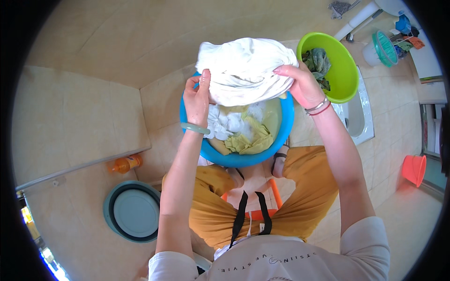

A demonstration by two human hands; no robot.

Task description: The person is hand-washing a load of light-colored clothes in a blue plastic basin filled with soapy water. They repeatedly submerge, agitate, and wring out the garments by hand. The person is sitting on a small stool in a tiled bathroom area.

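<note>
Between my two hands a bunched white cloth (248, 70), wet-looking and folded over itself, hangs above a blue basin (193, 112). My left hand (197, 96) grips its left side, thumb up along the edge. On the opposite side my right hand (304, 84) presses its thumb on top, the other fingers hidden beneath. Below, the basin holds cloudy water, white laundry (227, 122) and a yellow-green cloth (253, 139). The raised cloth hides the basin's far rim.
Right of the basin stands a lime-green tub (344, 70) with dark green fabric (318, 63), next to a white squat toilet (363, 112). An orange bottle (127, 164) and a grey-green basin (136, 210) are on the left. Far right sits a red bucket (414, 170).
</note>
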